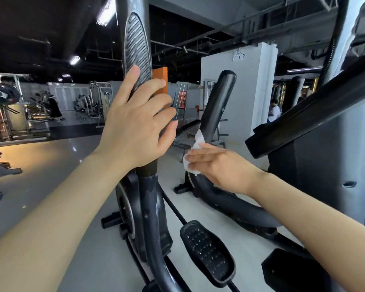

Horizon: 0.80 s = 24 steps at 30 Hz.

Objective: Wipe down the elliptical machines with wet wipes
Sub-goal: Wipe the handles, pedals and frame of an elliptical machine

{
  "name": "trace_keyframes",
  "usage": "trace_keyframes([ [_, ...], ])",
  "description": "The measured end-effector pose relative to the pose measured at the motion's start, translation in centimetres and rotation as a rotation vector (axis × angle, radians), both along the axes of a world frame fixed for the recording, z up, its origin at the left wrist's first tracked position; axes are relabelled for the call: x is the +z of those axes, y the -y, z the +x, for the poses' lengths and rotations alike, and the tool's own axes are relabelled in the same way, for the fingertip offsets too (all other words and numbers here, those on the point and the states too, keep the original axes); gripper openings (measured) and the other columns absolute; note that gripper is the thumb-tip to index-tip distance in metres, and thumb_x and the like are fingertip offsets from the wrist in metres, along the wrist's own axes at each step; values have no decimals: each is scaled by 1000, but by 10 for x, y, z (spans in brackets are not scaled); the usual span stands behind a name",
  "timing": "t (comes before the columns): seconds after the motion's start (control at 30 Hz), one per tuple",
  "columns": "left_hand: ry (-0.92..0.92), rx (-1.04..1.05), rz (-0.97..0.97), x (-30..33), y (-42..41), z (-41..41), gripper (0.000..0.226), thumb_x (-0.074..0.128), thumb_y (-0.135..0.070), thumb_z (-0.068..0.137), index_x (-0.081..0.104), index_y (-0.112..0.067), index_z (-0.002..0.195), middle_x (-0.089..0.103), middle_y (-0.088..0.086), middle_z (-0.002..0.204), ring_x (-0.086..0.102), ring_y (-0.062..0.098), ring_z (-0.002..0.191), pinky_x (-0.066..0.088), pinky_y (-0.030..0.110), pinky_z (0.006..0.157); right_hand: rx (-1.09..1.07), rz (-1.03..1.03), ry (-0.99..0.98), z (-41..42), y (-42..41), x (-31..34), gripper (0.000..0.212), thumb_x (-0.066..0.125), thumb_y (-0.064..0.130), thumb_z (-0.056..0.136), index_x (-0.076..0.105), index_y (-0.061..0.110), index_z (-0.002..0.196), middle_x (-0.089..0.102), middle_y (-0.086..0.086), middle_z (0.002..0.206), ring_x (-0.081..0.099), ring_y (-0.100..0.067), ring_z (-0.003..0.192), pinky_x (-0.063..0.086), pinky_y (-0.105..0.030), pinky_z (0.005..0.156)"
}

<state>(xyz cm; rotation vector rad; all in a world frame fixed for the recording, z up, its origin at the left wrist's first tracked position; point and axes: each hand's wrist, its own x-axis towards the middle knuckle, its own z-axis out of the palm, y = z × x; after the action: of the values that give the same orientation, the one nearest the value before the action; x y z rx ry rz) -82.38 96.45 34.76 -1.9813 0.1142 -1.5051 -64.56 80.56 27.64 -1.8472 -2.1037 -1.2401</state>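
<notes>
1. Elliptical machine (150, 207): it stands right in front of the person, under both hands.
2. Left hand (135, 123): its fingers are straight and rest flat on the tall handle (138, 60). It holds nothing.
3. Right hand (217, 165): its flat fingers press a white wet wipe (193, 152) against the other black handle (216, 106), which rises just above this hand.
4. A foot pedal (207, 252) sits low down, below the right hand.
5. The shiny grey floor (51, 161) spreads out to the left of the left hand.
</notes>
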Motion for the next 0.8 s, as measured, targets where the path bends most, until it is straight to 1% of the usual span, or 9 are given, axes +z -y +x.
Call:
trace_keyframes([
  [0.07,3,-4,-1,-1,0,0,34,48,-26,98,77,-8,97,71,8,104,54,31,120,6,48,122,2,-105,-81,-3,13,-4,38,79,-2,74,76,14,107,69,-3,122,62,-17,118,38,-41,105],
  [0.2,5,-15,-3,-2,1,-1,35,48,-26,99,77,-8,97,71,8,102,54,31,120,5,47,122,-123,-333,-389,-5,55,-25,41,49,9,100,57,24,138,41,15,148,33,6,134,38,-30,112],
  [0.27,4,-20,-6,-3,1,-1,35,47,-25,99,77,-8,96,72,9,102,55,32,120,5,47,122,-102,-343,-513,-7,74,-27,35,48,14,102,61,24,134,47,19,145,44,2,132,42,-28,109],
  [0.37,1,-24,-15,-4,1,0,34,48,-25,98,78,-9,97,72,8,104,55,33,120,6,49,122,-122,-282,-650,-9,96,-21,28,52,15,101,71,28,116,69,16,117,65,-2,107,50,-27,94],
  [0.43,6,-36,-26,-5,1,2,33,48,-25,98,78,-11,97,72,7,104,55,33,119,7,50,121,-182,-100,-675,-11,102,-16,30,50,14,101,72,32,112,74,11,99,69,-7,82,54,-33,79],
  [0.5,14,-46,-33,-4,3,4,32,49,-24,97,78,-11,95,72,6,103,56,34,117,11,53,120,-136,280,-773,-20,95,-7,29,48,15,103,71,32,106,70,25,82,62,-1,64,52,-21,67],
  [0.6,10,-41,-33,-3,4,4,31,50,-24,96,79,-12,95,73,6,103,55,33,118,10,53,120,-51,835,-933,-35,58,25,29,45,15,103,61,32,88,57,26,63,52,3,61,38,-7,59],
  [0.7,3,-31,-26,-4,4,2,31,50,-25,96,78,-12,93,72,5,100,53,31,119,8,51,121,70,1095,-1024,-35,20,59,30,42,18,105,65,22,122,69,10,109,60,0,99,46,-13,88],
  [0.8,1,-39,-30,-3,4,3,32,49,-25,96,79,-13,92,72,4,98,52,29,119,9,51,121,158,1095,-1058,-30,-12,69,39,49,20,103,51,18,142,52,4,144,41,0,132,30,-10,109],
])
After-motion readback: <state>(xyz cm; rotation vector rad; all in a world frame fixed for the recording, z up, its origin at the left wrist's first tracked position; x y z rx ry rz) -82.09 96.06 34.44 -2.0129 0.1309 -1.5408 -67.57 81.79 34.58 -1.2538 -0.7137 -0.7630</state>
